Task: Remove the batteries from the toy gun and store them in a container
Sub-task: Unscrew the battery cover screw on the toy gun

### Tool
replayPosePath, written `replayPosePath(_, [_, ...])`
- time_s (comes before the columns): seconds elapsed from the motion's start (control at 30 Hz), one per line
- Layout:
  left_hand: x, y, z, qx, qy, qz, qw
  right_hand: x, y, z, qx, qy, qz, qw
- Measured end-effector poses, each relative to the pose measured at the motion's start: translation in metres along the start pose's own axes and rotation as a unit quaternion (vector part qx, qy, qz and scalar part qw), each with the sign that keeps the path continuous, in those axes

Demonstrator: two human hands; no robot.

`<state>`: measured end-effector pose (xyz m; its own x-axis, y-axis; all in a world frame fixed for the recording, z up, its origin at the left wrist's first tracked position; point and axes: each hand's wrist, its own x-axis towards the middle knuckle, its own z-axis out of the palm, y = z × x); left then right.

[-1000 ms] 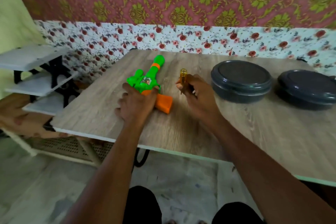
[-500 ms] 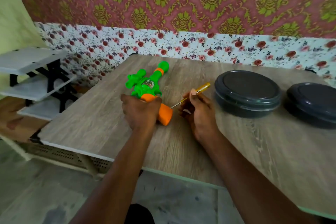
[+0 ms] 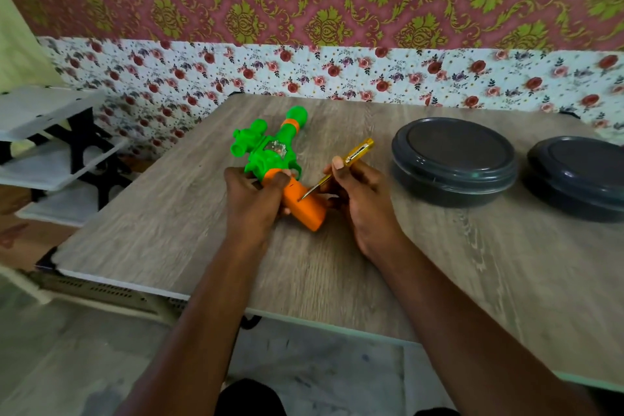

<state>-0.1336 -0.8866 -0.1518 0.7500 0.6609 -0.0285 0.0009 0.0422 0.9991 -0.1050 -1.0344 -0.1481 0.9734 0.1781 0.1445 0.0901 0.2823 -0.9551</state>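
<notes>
We judge the gun point(image 3: 266, 159) on the worktop point(image 3: 337, 263) light, stiff, slippery plastic, so our left hand point(image 3: 251, 203) clamps its fingers round the grip point(image 3: 305, 209) while the right hand point(image 3: 361, 192) pinches the screwdriver point(image 3: 358, 150).

2 bare forearms enter from 6 o'clock and converge toward frame centre.

Left hand point(image 3: 255, 201): back facing up, wrist straight, fingers curled round the toy gun point(image 3: 270, 154) where the green body meets the orange grip.

Right hand point(image 3: 359, 194): at 3 o'clock of the left hand, just beside it. Thumb and forefinger pinch the screwdriver point(image 3: 358, 150), and the other fingers are curled under. Handle points to 1 o'clock. Tip points to 7 o'clock and touches the orange grip.
</notes>
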Motion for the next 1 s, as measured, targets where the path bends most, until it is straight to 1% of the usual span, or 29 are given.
replayPosePath(0.17, [0.0,-0.003,-0.005,0.042,0.004,0.024,0.999,0.0,0.002,0.001,-0.08,-0.009,-0.047,0.996])
replayPosePath(0.3, [0.0,-0.003,-0.003,0.082,0.016,0.039,0.996,-0.002,0.001,0.0,-0.156,0.011,-0.137,0.978])
replayPosePath(0.4, [0.003,-0.002,-0.003,0.137,0.021,0.072,0.988,-0.004,-0.006,0.0,-0.179,0.032,-0.184,0.966])
replayPosePath(0.53, [0.0,0.001,-0.002,0.146,0.012,0.108,0.983,-0.013,-0.024,0.005,-0.182,0.006,-0.206,0.962])
replayPosePath(0.6, [0.002,-0.002,-0.003,0.138,0.005,0.105,0.985,-0.015,-0.031,0.009,-0.182,-0.026,-0.231,0.955])
replayPosePath(0.63, [0.002,-0.004,-0.004,0.124,0.001,0.097,0.988,-0.015,-0.033,0.009,-0.195,-0.044,-0.251,0.947])
replayPosePath(0.7, [0.004,-0.006,-0.006,0.097,-0.011,0.073,0.993,-0.013,-0.033,0.01,-0.26,-0.07,-0.305,0.913])
replayPosePath(0.77, [0.004,-0.008,-0.009,0.08,-0.027,0.069,0.994,-0.012,-0.034,0.013,-0.33,-0.07,-0.359,0.87])
replayPosePath(0.83, [0.004,-0.009,-0.01,0.062,-0.038,0.072,0.995,-0.01,-0.034,0.017,-0.354,-0.061,-0.397,0.845])
replayPosePath(0.9, [0.005,-0.009,-0.01,0.061,-0.037,0.065,0.995,-0.007,-0.036,0.021,-0.344,-0.052,-0.435,0.83])
replayPosePath(0.93, [0.005,-0.008,-0.009,0.059,-0.036,0.062,0.996,-0.006,-0.036,0.022,-0.33,-0.045,-0.448,0.829])
replayPosePath(1.0, [0.004,-0.007,-0.008,0.054,-0.032,0.055,0.997,-0.001,-0.036,0.022,-0.293,-0.034,-0.455,0.84])
